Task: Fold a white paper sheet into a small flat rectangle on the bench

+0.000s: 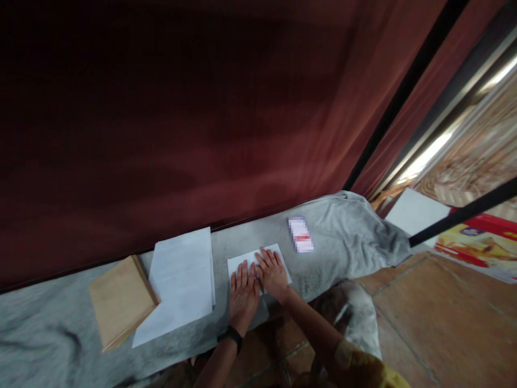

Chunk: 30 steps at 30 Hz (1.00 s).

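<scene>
Both of my hands lie flat on a small folded white sheet of paper (242, 260) on a grey cloth-covered table (323, 237). My left hand (243, 293), with a black band at the wrist, presses the sheet's near left part with fingers stretched out. Its fingers stretched too, my right hand (273, 273) rests on the sheet's right half, touching the left hand. Neither hand holds anything.
A stack of white paper (181, 283) lies left of my hands, and a pile of brown envelopes (119, 299) further left. A small blurred card (301, 234) sits behind the sheet to the right. A dark red curtain (181, 118) hangs behind the table. Tiled floor (444, 323) is at right.
</scene>
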Motion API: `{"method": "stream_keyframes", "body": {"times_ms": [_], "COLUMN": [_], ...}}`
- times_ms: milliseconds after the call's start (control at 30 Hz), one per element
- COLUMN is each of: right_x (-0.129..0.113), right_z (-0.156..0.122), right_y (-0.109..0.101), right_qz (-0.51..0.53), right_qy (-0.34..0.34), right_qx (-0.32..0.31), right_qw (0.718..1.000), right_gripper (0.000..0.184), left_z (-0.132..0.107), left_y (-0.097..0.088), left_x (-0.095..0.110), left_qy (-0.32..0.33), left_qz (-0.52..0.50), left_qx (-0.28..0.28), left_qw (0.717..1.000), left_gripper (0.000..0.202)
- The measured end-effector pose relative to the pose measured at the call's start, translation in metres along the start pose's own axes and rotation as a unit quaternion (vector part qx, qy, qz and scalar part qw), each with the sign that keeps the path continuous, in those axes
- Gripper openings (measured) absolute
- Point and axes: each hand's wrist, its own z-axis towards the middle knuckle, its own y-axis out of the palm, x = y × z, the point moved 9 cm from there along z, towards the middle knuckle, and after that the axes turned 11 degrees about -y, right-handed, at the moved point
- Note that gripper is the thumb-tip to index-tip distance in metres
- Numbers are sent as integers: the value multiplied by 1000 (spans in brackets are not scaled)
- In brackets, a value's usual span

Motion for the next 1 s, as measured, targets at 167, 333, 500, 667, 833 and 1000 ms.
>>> {"method": "stream_keyframes", "body": {"times_ms": [167, 333, 500, 667, 833, 1000], "right_x": [25, 29, 27, 30, 21, -3], "right_z": [-16, -21, -19, -19, -15, -8], "right_y": [0, -2, -2, -1, -3, 4], "right_qz": [-29, -29, -37, -38, -37, -19], "right_qy": [26, 32, 32, 45, 56, -3], "right_qx": [0, -2, -7, -4, 3, 15], "right_qw": [999, 999, 999, 998, 998, 1000], "right_gripper": [51, 53, 56, 56, 55, 51], "left_z": [4, 24, 29, 16, 11, 13], "left_y": [-1, 7, 5, -7, -11, -9], "left_x": [-2, 25, 19, -17, -24, -21], "left_qy": [-32, -25, -8, -30, -44, -41], "left_qz": [-16, -40, -16, 9, 7, 17], "left_qx": [17, 7, 11, 36, 47, 36], "left_qw": [999, 999, 1000, 999, 998, 998], "left_gripper": [58, 56, 56, 58, 59, 57]}}
